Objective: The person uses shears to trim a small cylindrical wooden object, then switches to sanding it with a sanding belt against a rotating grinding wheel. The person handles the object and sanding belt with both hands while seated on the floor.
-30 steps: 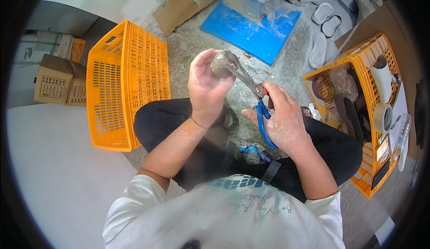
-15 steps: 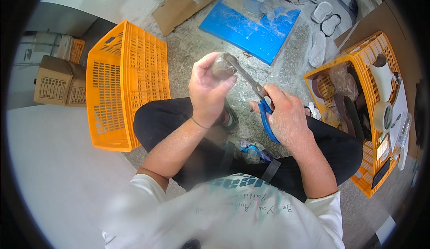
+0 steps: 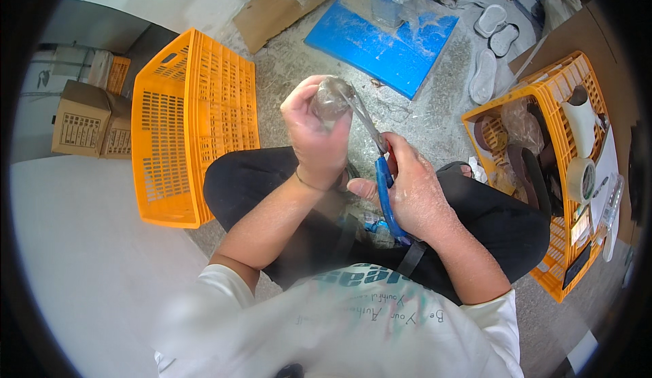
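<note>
My left hand (image 3: 314, 137) is raised over my lap, fingers curled round a roundish grey-brown lump that looks wrapped in clear plastic (image 3: 331, 98). What is inside it I cannot make out. My right hand (image 3: 418, 188) grips a pair of scissors (image 3: 383, 181) with blue handles and steel blades. The blades point up and left, their tips against the right side of the lump. Pale dust coats both my hands and my right forearm.
An orange crate (image 3: 163, 133) stands on its side at left. Another orange crate (image 3: 475, 116) at right holds belts and plastic, with a tape roll (image 3: 581, 178) on top. Ahead lie a dusty blue board (image 3: 380, 45), cardboard (image 3: 285, 11) and white sandals (image 3: 483, 76).
The scissors have swung steeper, their handles lower and closer to my body. My right hand has shifted a little left, and the lump has turned in my left hand.
</note>
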`<control>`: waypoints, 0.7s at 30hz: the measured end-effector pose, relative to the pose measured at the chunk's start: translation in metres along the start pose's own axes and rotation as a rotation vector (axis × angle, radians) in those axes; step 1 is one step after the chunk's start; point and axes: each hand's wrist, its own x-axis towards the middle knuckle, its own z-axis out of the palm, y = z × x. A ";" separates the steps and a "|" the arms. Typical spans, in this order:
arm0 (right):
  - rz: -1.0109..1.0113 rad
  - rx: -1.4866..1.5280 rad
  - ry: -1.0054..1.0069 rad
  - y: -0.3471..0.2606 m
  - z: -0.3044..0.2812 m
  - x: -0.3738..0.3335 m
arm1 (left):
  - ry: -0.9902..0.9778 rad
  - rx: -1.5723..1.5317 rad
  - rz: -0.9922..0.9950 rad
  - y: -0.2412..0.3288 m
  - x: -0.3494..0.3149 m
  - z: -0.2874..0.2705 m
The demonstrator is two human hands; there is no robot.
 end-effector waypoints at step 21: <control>0.082 -0.160 0.006 0.010 -0.004 0.007 | -0.189 0.493 -0.090 0.006 -0.010 -0.002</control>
